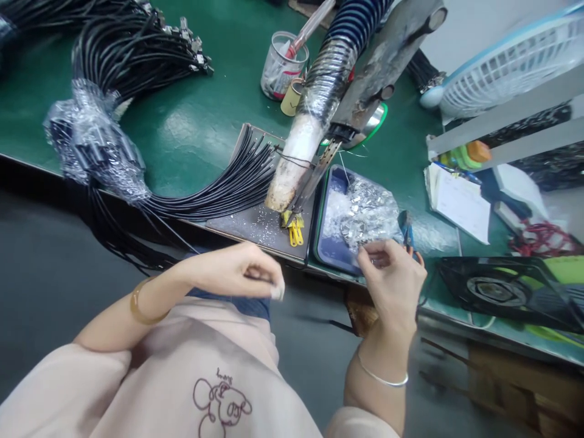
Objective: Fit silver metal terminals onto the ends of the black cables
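Note:
My left hand (241, 271) hovers in front of the bench edge with its fingers curled in. Something white covers a fingertip; whatever the fingers might hold is hidden. My right hand (395, 277) is over the near right corner of a blue tray (326, 243), thumb and fingertips pinched together. I cannot make out what is between them. Small shiny metal pieces (369, 210) and clear plastic fill much of the tray. Left of it, a bundle of black cables (219, 191) lies with its ends on a grey board (250, 228), beneath the soldering-type stand's white nozzle (289, 167).
A ribbed hose (347, 36) and a metal bar (387, 55) slant over the bench. Blue-handled pliers (406, 228) lie right of the tray. Farther back are a clear cup (278, 67), more cables (132, 55), a notebook (460, 204) and a fan (515, 67).

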A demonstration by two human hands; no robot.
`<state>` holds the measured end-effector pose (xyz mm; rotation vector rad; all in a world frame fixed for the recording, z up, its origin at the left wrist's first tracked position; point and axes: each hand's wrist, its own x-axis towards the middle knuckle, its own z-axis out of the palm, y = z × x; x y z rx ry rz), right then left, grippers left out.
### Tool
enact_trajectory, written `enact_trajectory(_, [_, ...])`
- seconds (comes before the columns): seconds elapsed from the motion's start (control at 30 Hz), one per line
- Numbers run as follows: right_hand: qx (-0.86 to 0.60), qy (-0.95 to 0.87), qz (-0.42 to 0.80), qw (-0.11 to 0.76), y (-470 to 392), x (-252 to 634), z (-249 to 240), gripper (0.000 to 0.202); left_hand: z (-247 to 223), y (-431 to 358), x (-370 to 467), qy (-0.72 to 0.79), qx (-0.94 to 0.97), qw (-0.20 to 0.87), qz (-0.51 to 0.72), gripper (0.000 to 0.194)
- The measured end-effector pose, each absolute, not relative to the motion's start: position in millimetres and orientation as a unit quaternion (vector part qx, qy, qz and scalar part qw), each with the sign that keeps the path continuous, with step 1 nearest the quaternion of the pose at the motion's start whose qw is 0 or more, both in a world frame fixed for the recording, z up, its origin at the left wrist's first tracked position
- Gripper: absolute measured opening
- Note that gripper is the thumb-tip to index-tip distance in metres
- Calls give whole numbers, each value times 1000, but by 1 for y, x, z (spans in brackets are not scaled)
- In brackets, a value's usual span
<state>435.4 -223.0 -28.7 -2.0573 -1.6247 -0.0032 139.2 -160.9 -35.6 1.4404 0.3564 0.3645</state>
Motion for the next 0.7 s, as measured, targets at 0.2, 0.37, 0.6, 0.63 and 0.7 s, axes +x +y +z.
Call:
enact_trajectory(0.2, [-728, -504, -31, 463, -233, 404, -32, 14, -48, -162, 154, 380, 467, 710, 365, 6])
enact_trajectory(0.37, [-633, -521, -71, 568, -231, 348, -49, 7, -45, -167, 157, 404, 503, 667, 372, 7])
enact_trajectory(0.6, [-587, -570, 166, 551, -227, 314, -55, 9, -44, -173, 162, 410, 559, 595, 406, 11])
enact_trajectory(0.63, [-582, -564, 201, 550, -226, 314, -56, 9, -44, -173, 162, 409, 565, 589, 408, 12])
enact_trajectory(0.7, [-576, -558, 244, 546, -224, 315, -56, 8, -44, -173, 162, 407, 581, 576, 406, 13])
